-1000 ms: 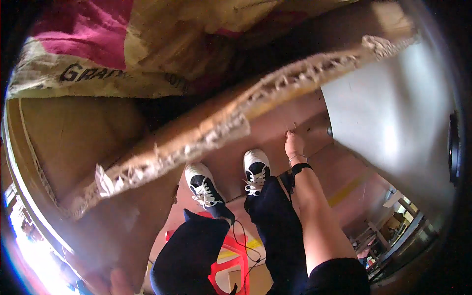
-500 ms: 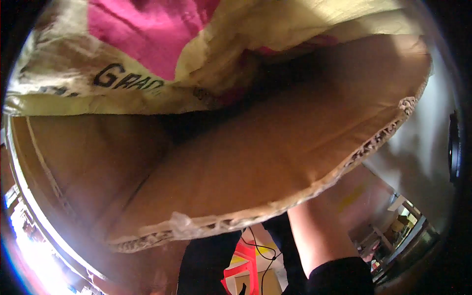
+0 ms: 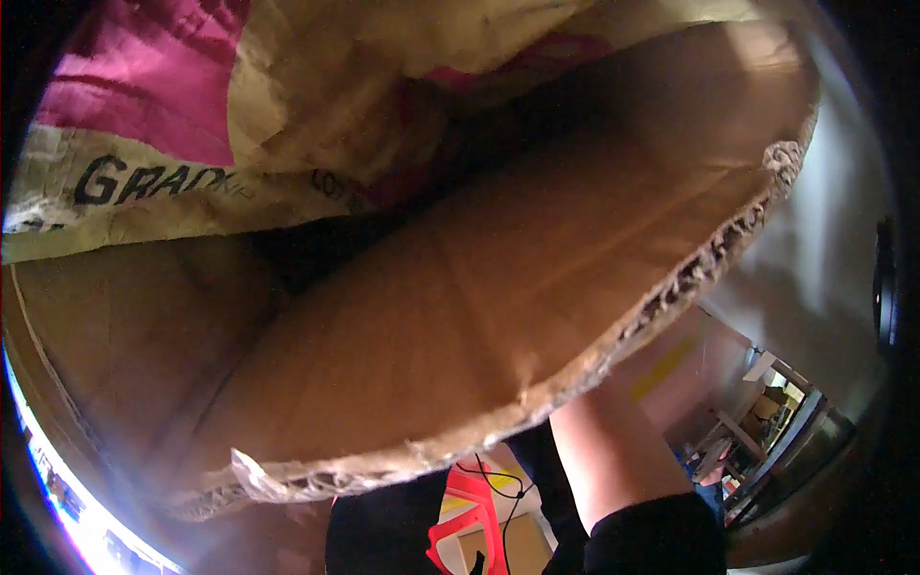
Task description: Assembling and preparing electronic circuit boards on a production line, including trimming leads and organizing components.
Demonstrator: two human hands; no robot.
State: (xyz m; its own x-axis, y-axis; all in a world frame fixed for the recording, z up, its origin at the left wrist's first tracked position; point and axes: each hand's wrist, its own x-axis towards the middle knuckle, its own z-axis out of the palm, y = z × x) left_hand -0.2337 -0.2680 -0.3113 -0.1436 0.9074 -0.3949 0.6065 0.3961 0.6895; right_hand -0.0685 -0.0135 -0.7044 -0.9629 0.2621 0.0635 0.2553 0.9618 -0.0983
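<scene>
Under torn cardbd edge [image 3: 565, 386], R forearm [image 3: 613, 460] has open floor [image 3: 698, 383] alongside.

– What has changed below you?
– The cardboard wall [image 3: 498, 287] now spans more of your view, hiding your right hand and both your shoes, all visible a second ago

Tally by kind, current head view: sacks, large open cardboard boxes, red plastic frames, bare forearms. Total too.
Tan sack with a magenta patch: 1
Large open brown corrugated cardboard box: 1
Red openwork plastic frame: 1
Bare right forearm below a black sleeve: 1
Total: 4
</scene>
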